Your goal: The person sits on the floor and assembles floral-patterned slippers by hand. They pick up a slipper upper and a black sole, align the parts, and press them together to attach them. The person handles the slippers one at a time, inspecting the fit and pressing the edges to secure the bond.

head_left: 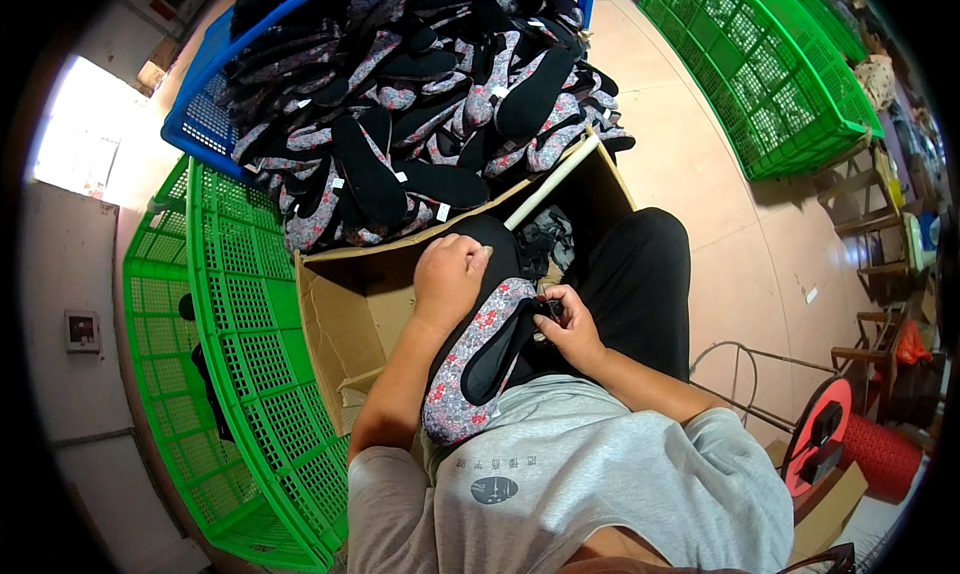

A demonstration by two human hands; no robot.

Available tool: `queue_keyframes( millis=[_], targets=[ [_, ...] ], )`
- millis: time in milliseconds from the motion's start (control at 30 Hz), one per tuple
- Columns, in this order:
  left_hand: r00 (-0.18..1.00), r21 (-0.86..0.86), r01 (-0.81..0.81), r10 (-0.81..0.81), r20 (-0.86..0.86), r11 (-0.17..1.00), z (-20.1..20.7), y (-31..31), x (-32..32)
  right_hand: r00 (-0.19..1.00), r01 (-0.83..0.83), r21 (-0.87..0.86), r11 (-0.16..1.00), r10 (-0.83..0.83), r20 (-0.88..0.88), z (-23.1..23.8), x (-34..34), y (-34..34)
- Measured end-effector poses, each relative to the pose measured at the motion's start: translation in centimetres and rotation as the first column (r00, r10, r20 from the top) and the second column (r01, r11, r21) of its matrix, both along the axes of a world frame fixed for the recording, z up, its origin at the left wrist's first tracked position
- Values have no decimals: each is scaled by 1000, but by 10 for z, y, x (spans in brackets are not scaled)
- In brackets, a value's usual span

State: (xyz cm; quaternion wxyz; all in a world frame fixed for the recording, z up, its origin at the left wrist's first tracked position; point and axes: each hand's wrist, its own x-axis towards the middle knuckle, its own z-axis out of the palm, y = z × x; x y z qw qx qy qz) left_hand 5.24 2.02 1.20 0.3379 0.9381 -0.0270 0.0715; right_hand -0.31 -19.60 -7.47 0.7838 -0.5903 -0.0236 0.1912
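Observation:
A cloth shoe (458,386) lies lengthwise on my left thigh, with a grey floral upper dotted with red and a black lining. My right hand (572,332) is at its inner side, thumb and fingers pinching the black edge of the shoe. Something small and dark between those fingertips is too small to name. My left hand (450,277) rests curled on the black trouser leg above the shoe, its fingers closed. Whatever those fingers hold, if anything, is hidden.
Ahead, a large heap of similar floral-and-black shoes (400,174) fills a blue crate (205,104) beside a cardboard box (335,309). Green crates stand at left (255,374) and far right (770,84). A white tube (550,184) leans across the box. A red spool (880,459) sits lower right.

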Motion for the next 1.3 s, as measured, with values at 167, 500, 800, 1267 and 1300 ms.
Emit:
queue_keyframes(
  millis=[167,500,800,1267,1300],
  targets=[
    [985,-16,67,-63,159,998,1,18,-5,1000,3,-3,1000,-3,21,1,0,2],
    [909,-42,357,-358,-213,933,11,-22,-36,997,-68,-35,997,69,45,21,12,2],
    [972,81,153,-136,-190,985,5,-20,0,973,-23,-261,965,82,216,44,73,17],
    [980,60,-128,117,161,990,36,-52,-20,838,204,-548,811,144,527,74,93,26],
    [977,113,-141,120,176,984,35,-51,-20,834,201,-549,811,152,530,76,92,27]
  ],
)
